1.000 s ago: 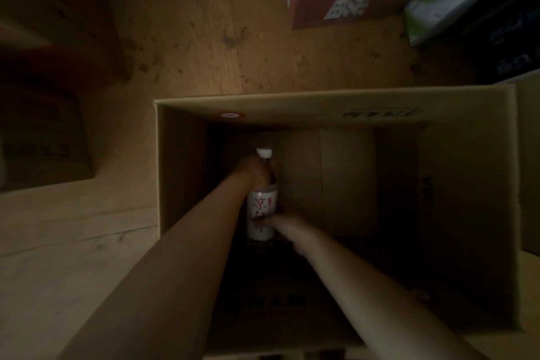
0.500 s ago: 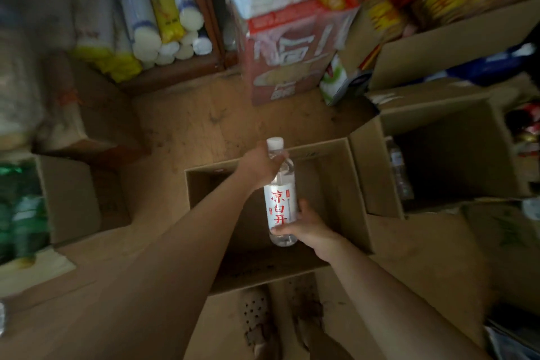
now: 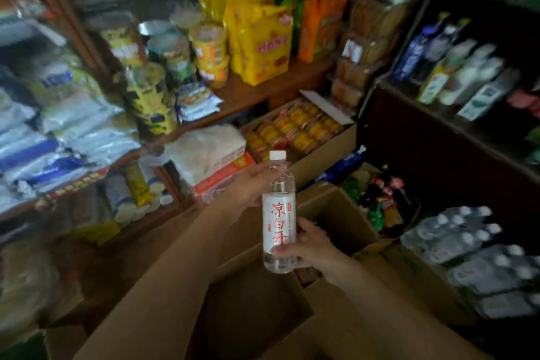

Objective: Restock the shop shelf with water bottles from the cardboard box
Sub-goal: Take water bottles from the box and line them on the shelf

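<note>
Open air is lying around the raised water bottle [image 3: 279, 213]; packed water bottles [image 3: 479, 254] are crowding the near right, and snack cartons [image 3: 295, 128] are blocking the far side.

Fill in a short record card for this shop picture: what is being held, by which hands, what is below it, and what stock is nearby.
held item: water bottle, upright, white cap, white label with red characters
left hand: grips the bottle's upper part
right hand: holds the bottle's lower part
below: open cardboard box
lower right: wrapped packs of bottled water
shelf behind: yellow snack bags
image quality: surroundings blurred
</note>
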### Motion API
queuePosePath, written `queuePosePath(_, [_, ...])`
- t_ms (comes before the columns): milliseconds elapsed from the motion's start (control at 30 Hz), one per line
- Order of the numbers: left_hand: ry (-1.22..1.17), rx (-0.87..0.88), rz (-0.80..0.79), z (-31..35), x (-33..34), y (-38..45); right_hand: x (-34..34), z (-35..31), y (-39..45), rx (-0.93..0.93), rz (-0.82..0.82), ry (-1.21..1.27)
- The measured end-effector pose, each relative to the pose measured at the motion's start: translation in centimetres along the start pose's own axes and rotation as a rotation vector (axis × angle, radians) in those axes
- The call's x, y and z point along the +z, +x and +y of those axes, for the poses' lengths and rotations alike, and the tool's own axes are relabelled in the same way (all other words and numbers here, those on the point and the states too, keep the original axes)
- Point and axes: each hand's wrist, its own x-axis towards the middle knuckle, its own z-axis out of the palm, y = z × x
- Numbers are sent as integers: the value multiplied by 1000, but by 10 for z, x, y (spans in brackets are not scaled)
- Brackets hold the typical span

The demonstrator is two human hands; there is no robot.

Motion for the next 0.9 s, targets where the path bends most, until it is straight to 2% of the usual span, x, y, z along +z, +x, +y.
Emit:
queuePosePath(167, [8,131,-73,95,64,-5,-59,-62,-53,-106,155,41])
queuePosePath(300, [139,216,-181,167,119,-8,-122,-102,-91,-159,245,98])
queuePosePath(500, [152,361,-280,265,220,-7,-226,-151,-148,-233,437,118])
queuePosePath(667, [197,426,-418,327,321,-1,-323,-167,-195,-332,521,196])
queuePosePath(900, [289,469,-615,374,465,18,-446,-151,-252,-410,680,220])
